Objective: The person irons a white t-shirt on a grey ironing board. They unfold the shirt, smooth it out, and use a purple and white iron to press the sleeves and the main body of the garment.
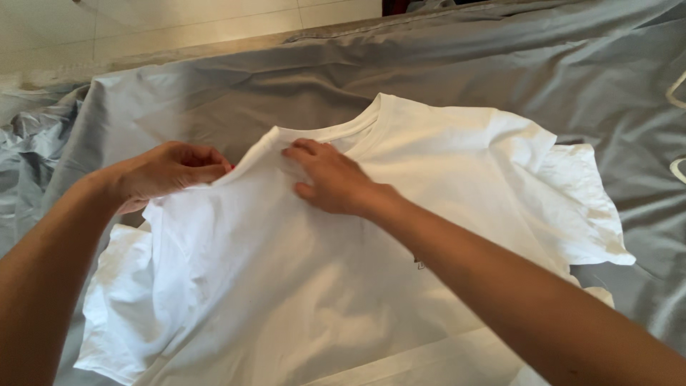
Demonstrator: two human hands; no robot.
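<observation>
A white T-shirt [443, 171] lies spread over a grey bedsheet [286, 93], its neck pointing away from me. My left hand [168, 171] pinches the left shoulder of the shirt and lifts that edge a little off the sheet. My right hand [332, 179] rests flat on the cloth just below the collar, fingers together and pointing left. The right sleeve [586, 207] lies flat toward the right. The left sleeve [121, 286] is bunched under my left forearm.
The grey sheet is creased and reaches past the shirt on all sides, with crumpled folds at the far left [28, 143]. Pale floor tiles [179, 25] show beyond the far edge of the bed.
</observation>
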